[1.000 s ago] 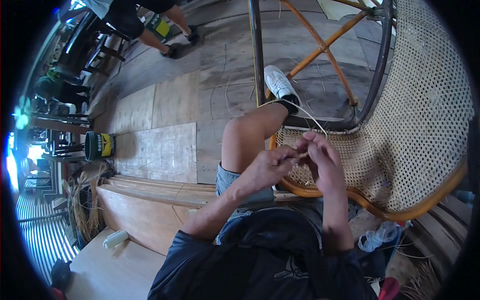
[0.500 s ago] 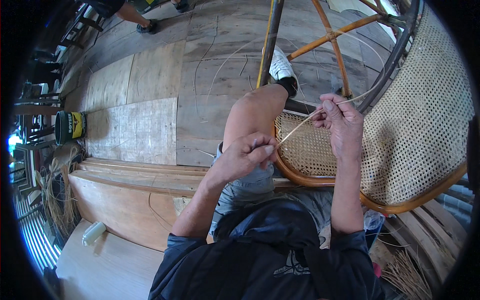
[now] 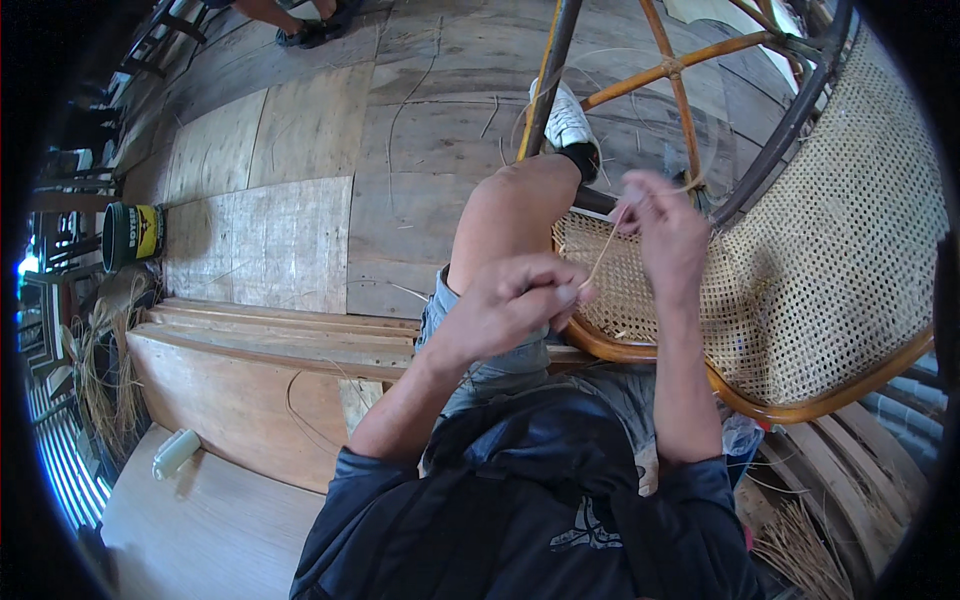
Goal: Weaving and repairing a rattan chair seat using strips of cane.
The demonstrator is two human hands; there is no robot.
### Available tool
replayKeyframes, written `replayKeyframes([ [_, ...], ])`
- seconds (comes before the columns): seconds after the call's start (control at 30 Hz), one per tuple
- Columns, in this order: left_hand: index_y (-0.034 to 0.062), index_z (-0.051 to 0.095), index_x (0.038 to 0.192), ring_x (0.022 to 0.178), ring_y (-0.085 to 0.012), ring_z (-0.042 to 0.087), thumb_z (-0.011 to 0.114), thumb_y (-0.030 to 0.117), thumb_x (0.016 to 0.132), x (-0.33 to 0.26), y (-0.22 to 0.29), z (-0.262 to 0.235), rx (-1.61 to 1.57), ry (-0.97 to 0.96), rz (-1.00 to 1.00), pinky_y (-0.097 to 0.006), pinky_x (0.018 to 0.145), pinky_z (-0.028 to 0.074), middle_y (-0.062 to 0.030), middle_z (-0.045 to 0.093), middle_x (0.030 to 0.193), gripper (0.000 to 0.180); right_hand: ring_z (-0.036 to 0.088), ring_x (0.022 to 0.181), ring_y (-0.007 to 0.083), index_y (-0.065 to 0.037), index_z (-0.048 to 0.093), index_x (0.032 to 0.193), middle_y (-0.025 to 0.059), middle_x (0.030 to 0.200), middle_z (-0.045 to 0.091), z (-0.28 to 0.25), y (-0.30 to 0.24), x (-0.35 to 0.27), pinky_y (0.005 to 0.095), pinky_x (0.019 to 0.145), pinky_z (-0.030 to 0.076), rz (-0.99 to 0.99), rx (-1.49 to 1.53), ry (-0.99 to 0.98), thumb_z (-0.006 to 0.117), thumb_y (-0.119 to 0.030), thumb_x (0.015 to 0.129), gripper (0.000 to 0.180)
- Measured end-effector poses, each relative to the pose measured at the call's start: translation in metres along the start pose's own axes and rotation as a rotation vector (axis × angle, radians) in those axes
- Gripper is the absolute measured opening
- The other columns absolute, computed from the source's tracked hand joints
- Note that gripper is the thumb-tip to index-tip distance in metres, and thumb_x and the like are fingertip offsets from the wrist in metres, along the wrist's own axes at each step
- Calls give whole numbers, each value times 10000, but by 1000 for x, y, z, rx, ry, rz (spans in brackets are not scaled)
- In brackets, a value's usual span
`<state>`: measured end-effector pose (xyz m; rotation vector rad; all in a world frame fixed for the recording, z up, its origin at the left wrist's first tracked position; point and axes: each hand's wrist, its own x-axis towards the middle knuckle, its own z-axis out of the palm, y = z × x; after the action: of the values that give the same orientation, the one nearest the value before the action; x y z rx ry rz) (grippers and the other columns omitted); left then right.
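Observation:
My left hand (image 3: 525, 298) is closed, pinching one end of a thin, pale cane strip (image 3: 606, 254) over my bent knee. My right hand (image 3: 664, 232), slightly blurred, grips the same strip farther along and higher up. A short span of it slants between the two hands, and its long tail loops beyond the right hand over the floor and chair legs. Beneath and to the right of my hands lies a chair with a woven cane seat (image 3: 830, 270), edged by a brown rattan rim (image 3: 786, 412).
Brown rattan struts and a dark pole (image 3: 548, 85) stand near my white shoe (image 3: 568, 118). At left are a dark green bucket (image 3: 130, 236), bundled cane strands (image 3: 105, 375) and a wooden bench (image 3: 230, 395). More strips (image 3: 812, 552) lie at lower right. Another person's feet (image 3: 305, 30) show at the far left.
My left hand has moved right, toward my right hand, shortening the span of strip between them. The strip's tail has swung, and the other person's feet have shifted.

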<state>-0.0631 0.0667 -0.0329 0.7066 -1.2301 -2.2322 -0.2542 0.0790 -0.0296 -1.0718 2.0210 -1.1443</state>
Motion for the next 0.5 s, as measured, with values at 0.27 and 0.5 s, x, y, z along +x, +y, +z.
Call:
replayKeyframes([
  [0.27, -8, 643, 812, 508, -2, 353, 542, 65, 799, -66, -1, -77, 244, 446, -6, -178, 463, 257, 54, 503, 613, 126, 609, 630, 72, -21, 643, 1024, 42, 712, 643, -54, 38, 60, 192, 540, 463, -173, 152, 237, 567, -150, 910, 188],
  [0.5, -1, 661, 901, 631, -32, 468, 551, 93, 851, -52, -49, -109, 591, 486, -148, -196, 561, 385, 31, 583, 711, 153, 623, 651, 95, -23, 621, 1041, 50, 744, 641, -43, 7, 37, 189, 565, 485, -342, 222, 155, 547, -182, 922, 212],
])
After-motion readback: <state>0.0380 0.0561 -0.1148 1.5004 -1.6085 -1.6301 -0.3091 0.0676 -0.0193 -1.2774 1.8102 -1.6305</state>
